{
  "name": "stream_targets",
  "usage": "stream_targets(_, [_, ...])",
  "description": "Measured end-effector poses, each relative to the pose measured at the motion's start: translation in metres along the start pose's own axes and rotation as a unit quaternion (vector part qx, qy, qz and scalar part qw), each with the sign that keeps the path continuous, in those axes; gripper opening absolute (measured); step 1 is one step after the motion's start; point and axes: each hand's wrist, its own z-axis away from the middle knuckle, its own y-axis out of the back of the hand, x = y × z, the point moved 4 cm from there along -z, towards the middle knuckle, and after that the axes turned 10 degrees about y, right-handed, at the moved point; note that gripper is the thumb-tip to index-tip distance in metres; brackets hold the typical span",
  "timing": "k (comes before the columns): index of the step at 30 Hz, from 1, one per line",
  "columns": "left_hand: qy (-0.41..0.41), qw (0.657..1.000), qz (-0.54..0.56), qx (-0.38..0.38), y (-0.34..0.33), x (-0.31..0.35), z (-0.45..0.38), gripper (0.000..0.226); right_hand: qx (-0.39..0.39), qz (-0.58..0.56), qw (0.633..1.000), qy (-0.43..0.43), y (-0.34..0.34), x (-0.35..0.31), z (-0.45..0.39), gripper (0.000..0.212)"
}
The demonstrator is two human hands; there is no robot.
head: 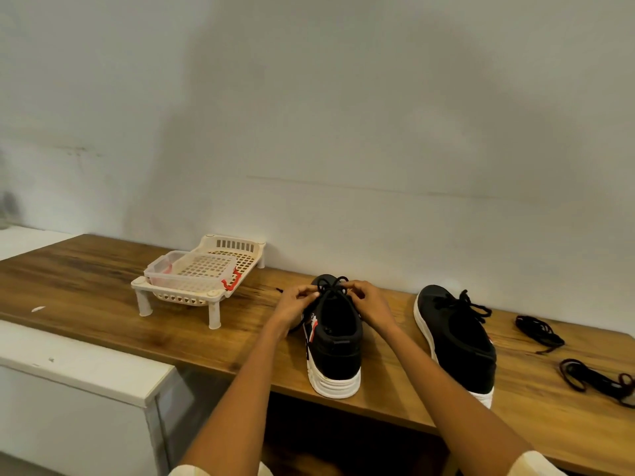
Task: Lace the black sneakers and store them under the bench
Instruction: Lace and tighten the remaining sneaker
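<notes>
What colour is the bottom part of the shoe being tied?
White sole, clearest in the head view.

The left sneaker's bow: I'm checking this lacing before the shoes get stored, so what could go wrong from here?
1. Both the left hand and right hand pinch the lace; a slipped grip could undo the bow.
2. The left sneaker has its heel at the bench edge; a tug might tip it off.
3. The right sneaker has loosely trailing laces that could snag when moved.
</notes>
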Motion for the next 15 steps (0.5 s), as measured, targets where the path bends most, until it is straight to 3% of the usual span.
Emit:
stream_targets(5, [0.012, 0.997, 0.008, 0.069, -0.002, 0.002, 0.002, 0.018, 0.008, 0.056, 0.998, -0.006, -0.002, 0.0, -0.003, 0.016])
stream_targets(10, [0.065, 0.986, 0.137, 0.075, 0.005, -0.003, 0.004, 0.027, 0.028, 0.065, 0.996, -0.057, -0.003, 0.006, -0.001, 0.02])
stream_targets(15, [0.003, 0.994, 0.089, 0.063, 0.007, -0.002, 0.013, 0.007, 0.034, 0.02, 0.998, -0.052, -0.002, 0.003, 0.003, 0.02])
